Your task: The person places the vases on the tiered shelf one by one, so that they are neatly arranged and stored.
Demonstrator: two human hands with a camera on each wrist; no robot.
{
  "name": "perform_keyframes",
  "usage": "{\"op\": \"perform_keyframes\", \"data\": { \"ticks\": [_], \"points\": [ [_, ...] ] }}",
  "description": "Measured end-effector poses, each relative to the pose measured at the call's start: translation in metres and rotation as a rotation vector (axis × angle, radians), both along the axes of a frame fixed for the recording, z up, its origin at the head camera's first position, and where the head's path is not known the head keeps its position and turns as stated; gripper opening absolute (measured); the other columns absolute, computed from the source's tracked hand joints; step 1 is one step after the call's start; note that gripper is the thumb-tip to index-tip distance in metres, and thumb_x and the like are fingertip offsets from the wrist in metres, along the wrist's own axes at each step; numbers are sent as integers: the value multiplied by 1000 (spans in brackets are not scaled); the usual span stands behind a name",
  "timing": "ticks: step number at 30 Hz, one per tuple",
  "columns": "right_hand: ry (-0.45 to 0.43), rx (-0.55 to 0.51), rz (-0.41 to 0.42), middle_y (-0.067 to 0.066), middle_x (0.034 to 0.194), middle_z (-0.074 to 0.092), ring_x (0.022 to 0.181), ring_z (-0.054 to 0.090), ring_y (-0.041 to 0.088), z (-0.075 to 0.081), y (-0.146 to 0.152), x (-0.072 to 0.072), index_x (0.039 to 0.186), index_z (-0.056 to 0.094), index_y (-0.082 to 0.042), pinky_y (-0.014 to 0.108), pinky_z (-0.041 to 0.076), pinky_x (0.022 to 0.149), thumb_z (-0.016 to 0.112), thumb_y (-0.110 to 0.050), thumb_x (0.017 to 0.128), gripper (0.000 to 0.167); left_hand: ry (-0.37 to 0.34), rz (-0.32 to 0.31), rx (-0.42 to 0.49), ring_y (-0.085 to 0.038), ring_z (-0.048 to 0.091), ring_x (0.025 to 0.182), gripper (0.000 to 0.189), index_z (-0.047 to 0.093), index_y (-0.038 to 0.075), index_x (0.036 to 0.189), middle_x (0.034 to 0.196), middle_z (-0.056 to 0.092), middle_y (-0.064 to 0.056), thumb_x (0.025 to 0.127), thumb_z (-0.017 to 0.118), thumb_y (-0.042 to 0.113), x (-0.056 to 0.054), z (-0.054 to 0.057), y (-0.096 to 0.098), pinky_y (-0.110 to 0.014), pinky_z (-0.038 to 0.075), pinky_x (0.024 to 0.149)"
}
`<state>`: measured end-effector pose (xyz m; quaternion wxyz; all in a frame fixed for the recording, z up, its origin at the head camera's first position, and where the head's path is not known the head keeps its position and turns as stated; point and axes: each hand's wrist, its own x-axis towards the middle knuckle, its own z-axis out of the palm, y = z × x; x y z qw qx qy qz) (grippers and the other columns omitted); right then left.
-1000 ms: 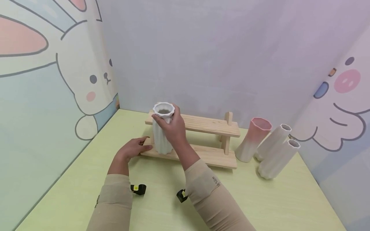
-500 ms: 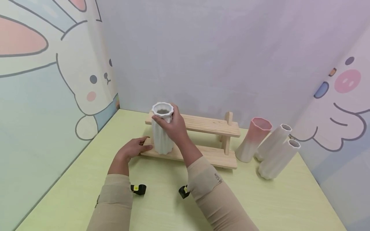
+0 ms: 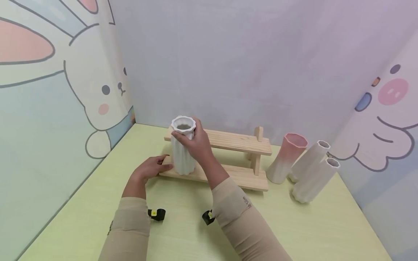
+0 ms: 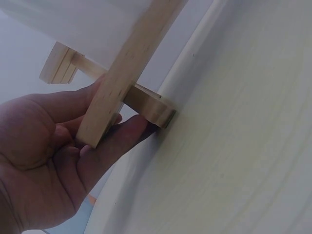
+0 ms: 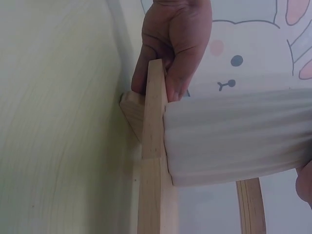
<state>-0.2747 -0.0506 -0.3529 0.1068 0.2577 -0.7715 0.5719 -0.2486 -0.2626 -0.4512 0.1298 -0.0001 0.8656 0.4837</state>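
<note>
A white fluted vase [image 3: 183, 154] stands upright on the lower board of a two-tier wooden shelf [image 3: 240, 177], toward its left end. My right hand [image 3: 198, 143] grips the vase just below its scalloped rim, thumb in front and the other fingers behind. My left hand [image 3: 150, 167] pinches the left end of the lower board, thumb on top. In the left wrist view the fingers of that hand [image 4: 53, 151] reach under the board beside the foot. The right wrist view shows the vase's base [image 5: 195, 144] meeting the board.
A pink-and-white vase [image 3: 287, 157] stands right of the shelf, with two white vases [image 3: 308, 161] [image 3: 315, 181] beside it. All rest on the pale green table [image 3: 183, 235]. A grey curtain [image 3: 228, 65] hangs behind, and cartoon-printed panels flank both sides.
The right hand and the vase have shifted very slightly left along the board since a second ago. The left hand keeps its hold on the board's end.
</note>
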Motion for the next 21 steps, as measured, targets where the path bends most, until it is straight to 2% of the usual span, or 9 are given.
{"op": "perform_keyframes", "data": {
  "ticks": [5, 10, 18, 21],
  "points": [
    [-21, -12, 1, -2, 119, 62, 103, 61, 14, -1, -2, 0, 141, 41, -21, 38, 54, 83, 73, -55, 82, 75, -4, -5, 4, -41, 33, 143, 88, 26, 9, 156, 157, 31, -22, 91, 65, 52, 0, 0, 0, -58, 32, 112],
    [-6, -19, -22, -1, 119, 63, 102, 61, 14, -2, -3, 0, 142, 41, -20, 39, 54, 83, 72, -59, 82, 78, -11, 2, 10, -40, 36, 141, 89, 25, 11, 157, 157, 32, -21, 90, 65, 53, 0, 1, 0, -57, 34, 111],
    [-6, -35, -26, -3, 120, 62, 104, 61, 13, -5, -4, -1, 142, 42, -22, 38, 54, 85, 73, -57, 81, 76, -20, 11, -1, -40, 36, 141, 90, 26, 12, 157, 157, 33, -20, 89, 66, 55, 1, 0, -1, -58, 34, 111],
    [9, -39, 0, -1, 123, 61, 107, 60, 14, -6, -2, 0, 148, 36, -24, 39, 53, 87, 71, -63, 80, 86, -15, 11, 1, -39, 37, 140, 90, 27, 12, 156, 156, 34, -19, 88, 67, 55, 0, -1, -1, -57, 35, 111]
  ]
}}
